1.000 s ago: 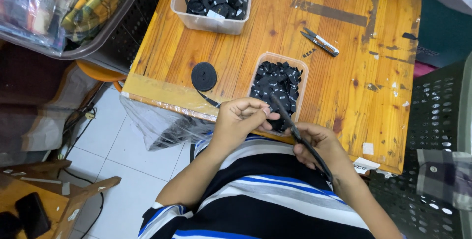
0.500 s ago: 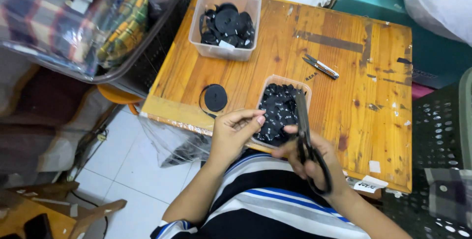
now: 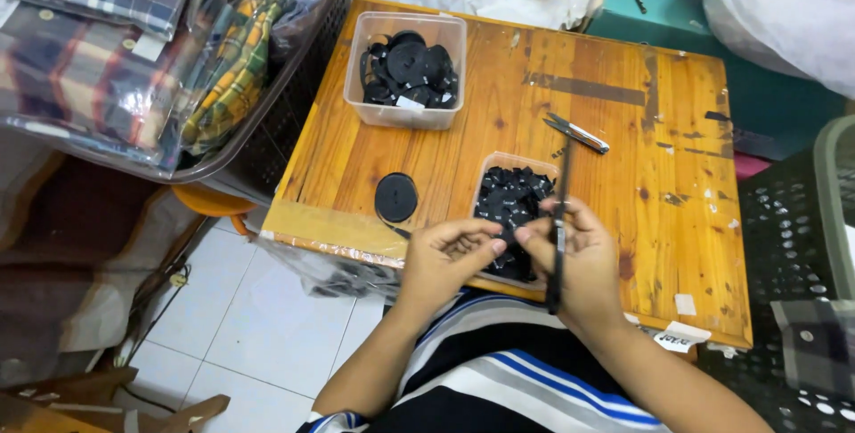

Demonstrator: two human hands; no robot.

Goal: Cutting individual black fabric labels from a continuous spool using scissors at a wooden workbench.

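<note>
Left hand (image 3: 443, 255) and right hand (image 3: 574, 259) met at near table edge (image 3: 356, 230), fingertips pinching small black piece (image 3: 508, 239) between them. Right hand also gripped long black scissors (image 3: 558, 219), held upright. Just behind: clear tub (image 3: 517, 210) of black bits. Flat black tape roll (image 3: 395, 197) lay left. Bare wood (image 3: 668, 175) on right, small clippers (image 3: 577, 133) there. Far corner: clear box (image 3: 406, 70) of black rolls.
</note>
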